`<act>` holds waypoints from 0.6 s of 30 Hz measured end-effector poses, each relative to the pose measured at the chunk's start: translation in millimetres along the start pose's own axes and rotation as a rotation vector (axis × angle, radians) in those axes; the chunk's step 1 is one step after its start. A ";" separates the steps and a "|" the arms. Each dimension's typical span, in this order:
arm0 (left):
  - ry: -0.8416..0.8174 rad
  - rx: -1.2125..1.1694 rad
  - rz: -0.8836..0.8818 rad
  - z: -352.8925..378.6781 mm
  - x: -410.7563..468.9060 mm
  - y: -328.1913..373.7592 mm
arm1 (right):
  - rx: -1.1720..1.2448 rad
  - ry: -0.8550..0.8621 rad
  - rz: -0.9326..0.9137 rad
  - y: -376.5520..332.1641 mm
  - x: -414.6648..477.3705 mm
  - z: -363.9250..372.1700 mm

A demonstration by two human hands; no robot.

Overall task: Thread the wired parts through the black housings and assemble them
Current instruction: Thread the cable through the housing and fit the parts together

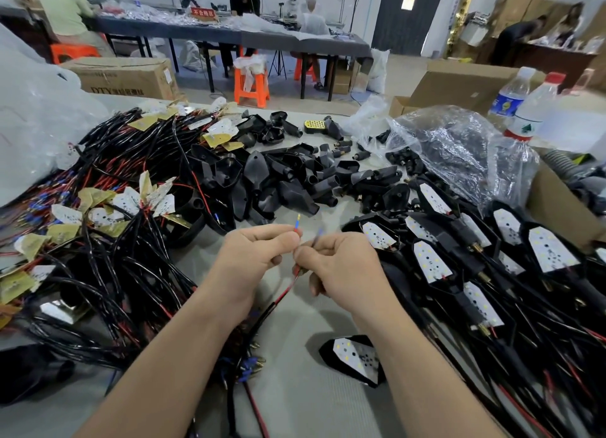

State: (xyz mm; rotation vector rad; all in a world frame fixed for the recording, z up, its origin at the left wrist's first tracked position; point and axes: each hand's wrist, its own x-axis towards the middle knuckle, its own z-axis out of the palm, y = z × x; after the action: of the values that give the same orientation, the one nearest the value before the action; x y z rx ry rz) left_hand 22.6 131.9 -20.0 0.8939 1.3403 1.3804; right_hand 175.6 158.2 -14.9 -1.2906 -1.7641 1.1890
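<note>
In the middle of the frame, just above the bare grey surface (311, 405), both hands are curled in close together, fingertips almost touching. The left hand (259, 250) pinches a red lead (284, 290) between thumb and forefinger, its yellow-and-blue terminal (298, 219) poking up past the knuckles. The right hand (344, 260) pinches a second, darker lead with a blue tip (319, 233). Below the hands the red lead runs down and left into a black sheath.

From where I stand, this looks like the lining-up before threading: getting the two terminals side by side so they go into a housing as one. I'd want the tips level and the leads untwisted, gripped close behind the terminals so they don't splay. Neither hand has a housing yet. The loose black housings (288, 182) lie heaped just beyond the hands, centre frame, so one hand has to let go to fetch one, and the other should then hold both leads.

The heap of wired parts (124, 162) fills the left. What seem to be finished units (459, 260) lie on the right, and one LED board (354, 355) lies between the forearms.
</note>
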 end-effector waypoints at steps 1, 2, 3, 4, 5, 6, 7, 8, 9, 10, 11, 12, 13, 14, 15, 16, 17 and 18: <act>0.068 0.000 0.011 -0.8 1.4 0.2 | -0.093 0.069 -0.004 -1.1 0.7 -3.7; 0.130 0.005 0.031 -1.9 2.6 0.1 | -0.186 0.176 -0.022 -3.0 2.7 -8.9; 0.182 0.014 0.055 -2.7 3.2 0.3 | -0.244 0.310 -0.054 -6.4 6.6 -15.2; 0.226 0.025 0.079 -3.7 3.2 0.1 | -0.263 0.422 -0.092 -10.9 12.6 -22.9; 0.263 0.031 0.098 -4.7 3.5 -0.1 | -0.279 0.483 -0.126 -14.9 21.8 -30.8; 0.294 0.036 0.113 -5.6 3.7 -0.2 | -0.345 0.485 -0.141 -18.3 34.5 -38.8; 0.317 0.043 0.125 -6.1 4.2 -0.4 | -0.486 0.432 -0.128 -21.2 50.1 -45.7; 0.332 0.051 0.131 -6.4 4.7 -0.6 | -0.680 0.329 -0.090 -24.0 66.1 -51.7; 0.344 0.056 0.127 -6.1 4.5 -0.7 | -0.869 0.207 -0.045 -24.6 81.7 -56.5; 0.355 0.049 0.117 -6.0 4.5 -0.7 | -1.016 0.098 -0.011 -25.1 94.8 -59.5; 0.362 0.039 0.106 -6.3 4.9 -0.6 | -1.117 -0.003 -0.003 -24.5 105.6 -61.5; 0.358 0.040 0.096 -6.8 5.1 -0.7 | -1.178 -0.078 -0.002 -22.6 114.0 -62.8; 0.347 0.046 0.091 -7.1 5.1 -0.7 | -1.233 -0.122 -0.004 -18.0 122.4 -64.2; 0.335 0.047 0.089 -7.3 5.3 -0.6 | -1.284 -0.144 -0.003 -14.9 129.6 -66.0; 0.323 0.039 0.087 -7.5 5.6 -0.6 | -1.323 -0.151 -0.014 -11.1 135.6 -68.0; 0.312 0.030 0.085 -7.9 6.0 -0.6 | -1.360 -0.147 -0.014 -7.6 140.9 -69.4; 0.299 0.029 0.082 -8.1 6.7 -0.8 | -1.387 -0.140 -0.012 -4.8 146.3 -70.5; 0.285 0.035 0.080 -8.2 7.1 -1.2 | -1.396 -0.143 0.012 -3.2 152.1 -71.4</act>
State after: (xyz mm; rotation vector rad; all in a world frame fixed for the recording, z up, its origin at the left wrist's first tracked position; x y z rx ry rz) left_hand 13.1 136.4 -23.1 0.8025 1.5605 1.5961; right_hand 189.5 323.3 13.5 -1.8871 -2.7942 -0.1740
